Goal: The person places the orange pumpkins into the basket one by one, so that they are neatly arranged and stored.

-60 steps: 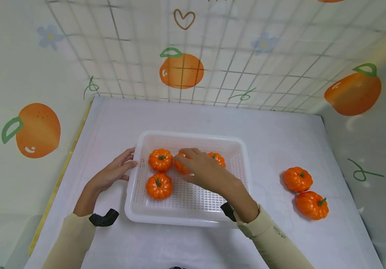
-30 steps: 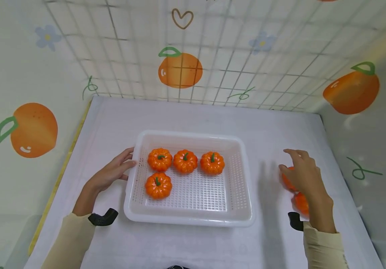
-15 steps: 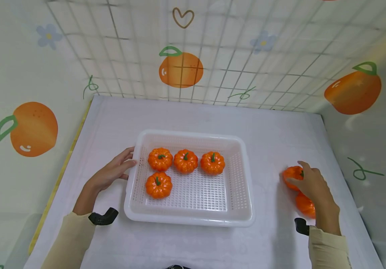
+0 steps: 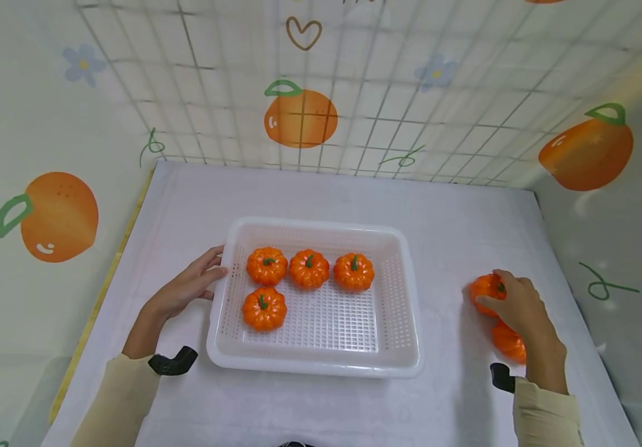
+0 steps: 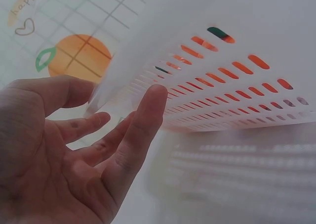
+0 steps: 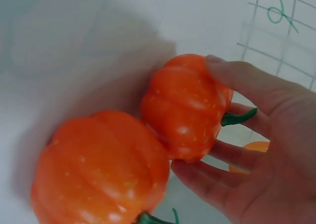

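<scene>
My right hand (image 4: 522, 307) grips the farther of two small orange pumpkins (image 6: 185, 108) on the right of the table, thumb on one side and fingers on the other, its green stem toward the palm. Just nearer me lies the second pumpkin (image 6: 98, 167), partly covered by the hand in the head view. On the left, my left hand (image 4: 189, 285) rests its relaxed fingers at the outer side of a white plastic basket (image 4: 315, 367). The left wrist view has the fingertips right by the slotted basket wall (image 5: 276, 68), orange showing through the slots.
Inside the basket sit several pumpkins, three in a back row and a front-left pumpkin (image 4: 264, 309). A white cloth (image 4: 321, 410) covers the table. Behind stands a wall sheet (image 4: 231, 118) printed with a grid and oranges; side sheets flank both edges.
My right hand has left the pumpkins in the basket, moved right over the table and closed round the farther loose pumpkin. The left hand has stayed at the basket's side.
</scene>
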`<state>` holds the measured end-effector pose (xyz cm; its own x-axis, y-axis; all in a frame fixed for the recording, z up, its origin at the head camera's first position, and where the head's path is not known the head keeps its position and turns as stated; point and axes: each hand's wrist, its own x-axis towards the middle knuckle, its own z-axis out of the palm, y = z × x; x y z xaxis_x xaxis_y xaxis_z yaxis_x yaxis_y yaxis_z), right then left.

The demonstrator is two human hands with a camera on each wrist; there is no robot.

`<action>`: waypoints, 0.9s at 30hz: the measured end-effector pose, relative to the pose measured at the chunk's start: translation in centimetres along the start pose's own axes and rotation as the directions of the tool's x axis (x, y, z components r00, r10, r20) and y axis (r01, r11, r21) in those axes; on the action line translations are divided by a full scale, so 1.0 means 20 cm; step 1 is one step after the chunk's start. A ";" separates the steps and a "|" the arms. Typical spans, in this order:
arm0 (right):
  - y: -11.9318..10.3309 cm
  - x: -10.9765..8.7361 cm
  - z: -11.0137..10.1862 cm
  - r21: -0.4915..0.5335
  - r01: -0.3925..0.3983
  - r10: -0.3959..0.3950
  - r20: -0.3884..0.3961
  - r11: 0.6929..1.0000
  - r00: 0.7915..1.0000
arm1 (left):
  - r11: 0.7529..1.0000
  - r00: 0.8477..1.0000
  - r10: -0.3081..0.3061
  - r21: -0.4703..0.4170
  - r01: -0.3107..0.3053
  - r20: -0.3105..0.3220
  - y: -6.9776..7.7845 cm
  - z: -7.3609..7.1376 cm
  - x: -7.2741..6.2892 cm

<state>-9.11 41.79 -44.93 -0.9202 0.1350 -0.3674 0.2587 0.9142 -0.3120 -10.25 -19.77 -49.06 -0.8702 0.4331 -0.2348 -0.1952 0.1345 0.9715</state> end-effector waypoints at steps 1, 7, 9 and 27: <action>-0.01 0.00 0.00 0.002 0.007 -0.007 -0.006 1.000 1.000 | 1.000 1.000 0.002 0.002 -0.002 0.003 0.00 0.00 0.00; -0.08 -0.01 -0.03 0.016 0.054 -0.054 -0.015 0.998 0.998 | 1.000 1.000 -0.005 0.009 0.005 0.000 0.00 0.00 0.00; -0.12 -0.02 -0.04 0.021 0.070 -0.070 -0.017 0.997 0.997 | 1.000 1.000 -0.009 0.006 0.009 -0.003 0.00 0.00 0.00; -0.56 -0.13 -0.12 0.020 0.299 -0.296 -0.107 0.954 0.949 | 1.000 1.000 -0.004 0.006 0.004 -0.003 0.00 0.00 0.00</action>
<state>-10.32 32.16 -38.46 -0.9814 -0.1013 -0.1630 -0.0228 0.9049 -0.4250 -10.31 -19.74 -49.06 -0.8709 0.4296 -0.2385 -0.1959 0.1415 0.9704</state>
